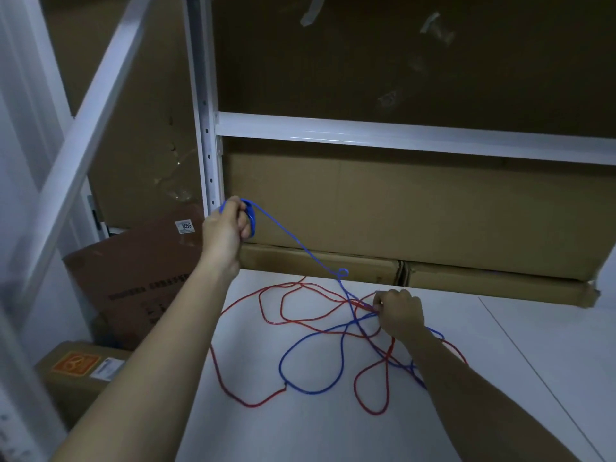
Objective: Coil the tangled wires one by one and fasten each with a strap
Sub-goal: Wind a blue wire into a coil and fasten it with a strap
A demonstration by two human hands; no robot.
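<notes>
the left hand (226,225) is raised, fist closed round a small coil of the blue wire (310,388), which runs taut down to a kink and into the tangle on the white table (500,378). the right hand (398,313) pinches the crossing of blue and the red wire (240,395), arm stretched low. pulling harder could likely tighten that kink into a knot, or drag red loops off the edge

Two wires: blue wire (301,368), red wire (240,393)
</notes>
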